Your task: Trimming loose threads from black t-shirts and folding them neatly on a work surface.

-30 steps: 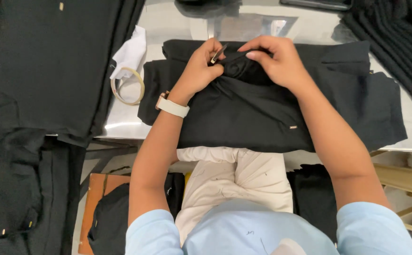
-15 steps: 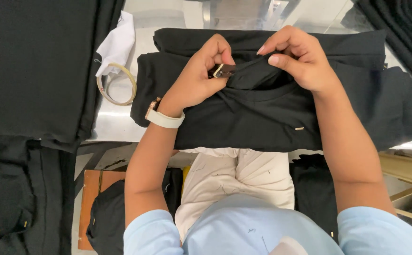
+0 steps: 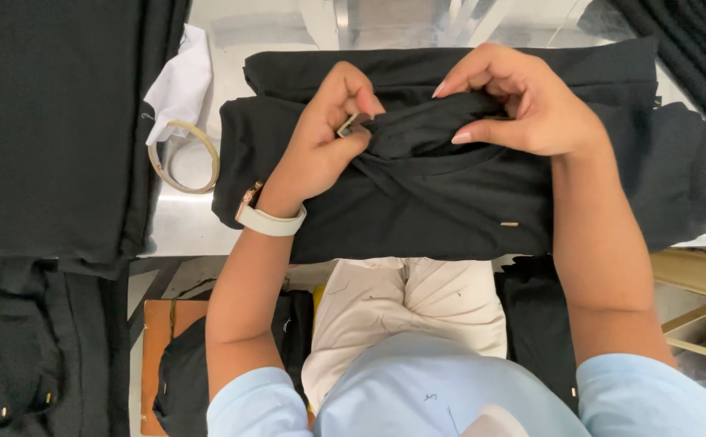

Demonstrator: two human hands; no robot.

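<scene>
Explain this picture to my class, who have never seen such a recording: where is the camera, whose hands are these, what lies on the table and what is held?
The camera sits on the person's head and looks down, so both arms are the person's own. The left hand, with a pale wristwatch, pinches a small metal piece at a bunched fold. The right hand grips the same fold of the black garment, which lies folded on a shiny table. Beside it lie a white cloth and a tan ring.
</scene>
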